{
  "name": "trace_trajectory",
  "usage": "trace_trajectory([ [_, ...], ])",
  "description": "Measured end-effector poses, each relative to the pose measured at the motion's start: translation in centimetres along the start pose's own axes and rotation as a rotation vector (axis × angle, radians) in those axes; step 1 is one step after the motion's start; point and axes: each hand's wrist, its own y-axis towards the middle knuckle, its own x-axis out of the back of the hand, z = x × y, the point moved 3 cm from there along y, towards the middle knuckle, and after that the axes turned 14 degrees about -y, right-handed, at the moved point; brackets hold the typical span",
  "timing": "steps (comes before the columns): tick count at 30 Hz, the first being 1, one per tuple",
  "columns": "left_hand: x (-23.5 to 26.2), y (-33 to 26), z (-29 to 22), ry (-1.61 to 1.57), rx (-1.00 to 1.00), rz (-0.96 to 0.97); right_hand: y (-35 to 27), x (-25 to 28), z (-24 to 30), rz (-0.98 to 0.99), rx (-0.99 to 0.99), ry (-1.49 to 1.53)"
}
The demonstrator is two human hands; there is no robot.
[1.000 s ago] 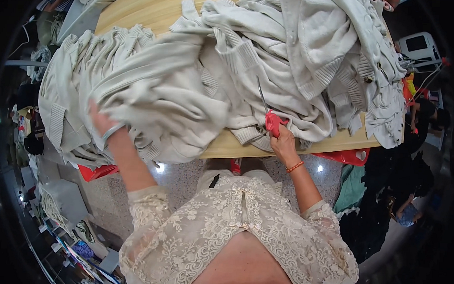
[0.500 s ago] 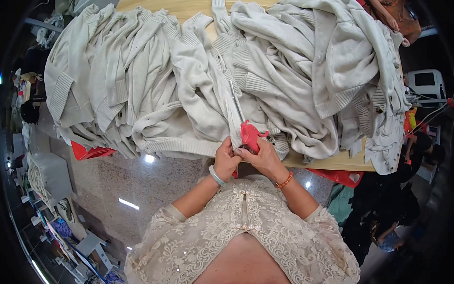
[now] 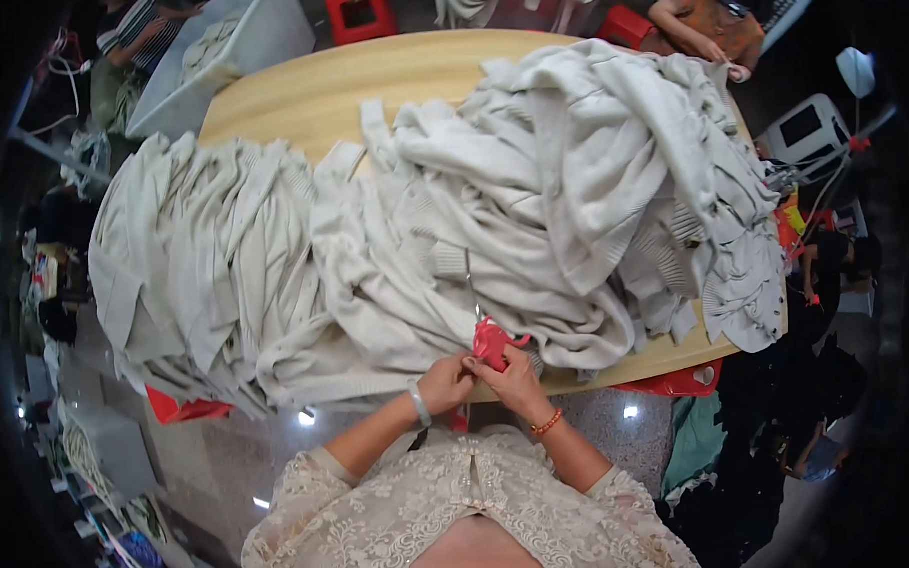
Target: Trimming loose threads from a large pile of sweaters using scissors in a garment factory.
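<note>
Pale grey knit sweaters with ribbed cuffs and hems lie heaped across the table. At the table's near edge, my right hand (image 3: 516, 384) is wrapped round the red handle of scissors (image 3: 494, 339). Their thin metal blade points away from me over the cloth. My left hand (image 3: 446, 385) is closed just left of it, fingertips pinched on the edge of a knit sweater (image 3: 398, 317) and close to my right fingers. Exactly what lies between those fingertips is partly hidden.
The wooden table (image 3: 271, 92) shows bare wood at its far left. A white bin (image 3: 237, 61) stands beyond it. Red stools (image 3: 359, 8) sit around the table. Another person's hand (image 3: 708, 48) is at the far right corner. A green cloth (image 3: 696, 438) hangs at the near right.
The view has tilted, so the table and sweaters appear lower and more of the far side shows. Both hands stay together at the near edge, the scissors still in my right hand.
</note>
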Motion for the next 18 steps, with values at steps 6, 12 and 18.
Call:
trace_trajectory([
  [6,0.2,0.2,0.1,-0.466,0.053,0.164,0.0,0.5,-1.9,-0.106,0.032,0.014],
  [12,8.3,5.6,-1.7,0.145,0.262,-0.374,-2.0,0.5,-0.3,-0.088,0.424,-0.153],
  [18,6.4,9.8,4.4,0.528,0.417,-0.318,-4.8,1.8,1.5,0.009,0.547,-0.392],
])
